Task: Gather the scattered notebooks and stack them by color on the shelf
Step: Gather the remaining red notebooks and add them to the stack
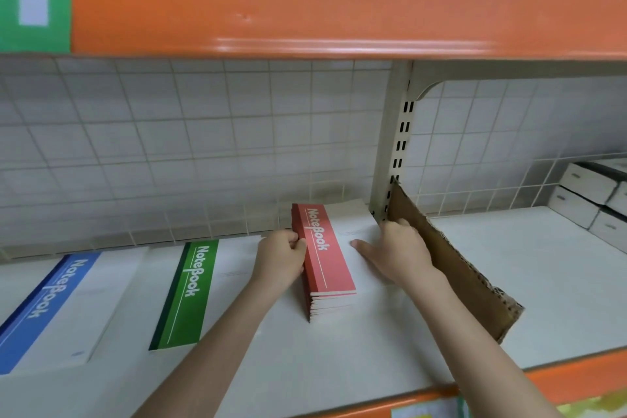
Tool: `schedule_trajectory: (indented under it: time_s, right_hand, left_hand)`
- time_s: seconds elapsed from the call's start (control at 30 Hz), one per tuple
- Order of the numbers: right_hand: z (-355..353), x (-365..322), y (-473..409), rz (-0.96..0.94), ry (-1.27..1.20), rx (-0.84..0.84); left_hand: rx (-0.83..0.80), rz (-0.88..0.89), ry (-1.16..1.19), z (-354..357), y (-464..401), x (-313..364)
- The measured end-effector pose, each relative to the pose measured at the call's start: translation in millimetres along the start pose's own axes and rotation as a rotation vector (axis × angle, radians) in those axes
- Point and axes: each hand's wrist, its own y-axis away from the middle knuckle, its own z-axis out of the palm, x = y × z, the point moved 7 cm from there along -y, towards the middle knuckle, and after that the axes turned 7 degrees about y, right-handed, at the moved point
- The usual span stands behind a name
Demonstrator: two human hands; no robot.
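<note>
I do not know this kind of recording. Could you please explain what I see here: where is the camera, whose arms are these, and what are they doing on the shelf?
There is one picture, from a camera worn on a person's head, looking forward and down, so the two bare arms are the wearer's own. No machine is involved. On the white shelf lie notebooks by color: a blue notebook, a green notebook and a red stack. The left hand grips the red stack's spine edge. The right hand rests on its white cover with the fingers straight. A cardboard divider stands to the right, and white boxes sit at the far right.
</note>
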Motion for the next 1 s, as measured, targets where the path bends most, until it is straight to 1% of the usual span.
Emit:
schedule_trajectory:
  time_s: [0.17,0.27,0.37,0.43,0.6,0.77,1.0]
  right_hand:
    - [10.3,1.7,-4.6,0.031,-0.196,-0.137]
    - [14.6,4.2,-8.0,0.049,-0.249,-0.176]
    - [19.8,2.8,-11.3,0.052,-0.254,-0.224]
    - [20.9,0.4,-14.0,0.052,-0.245,-0.239]
    - [19.8,-1.1,-16.9,0.065,-0.212,-0.234]
    - [26.8,-1.6,-17.5,0.059,-0.215,-0.256]
    - [31.4,-0.4,-15.2,0.081,-0.228,-0.260]
  left_hand:
    - [0.026,0.054,-0.093,0.6,-0.5,-3.7]
    - [-0.004,-0.011,-0.042,9.4,1.5,-11.5]
    - [-0.065,-0.137,0.090,25.7,6.5,-23.3]
    - [-0.055,-0.167,0.112,31.1,7.8,-25.6]
    - [-0.017,-0.160,0.098,33.9,6.5,-28.0]
    - [-0.032,-0.168,0.072,33.2,5.4,-27.8]
    - [-0.081,-0.192,0.149,33.6,10.6,-23.7]
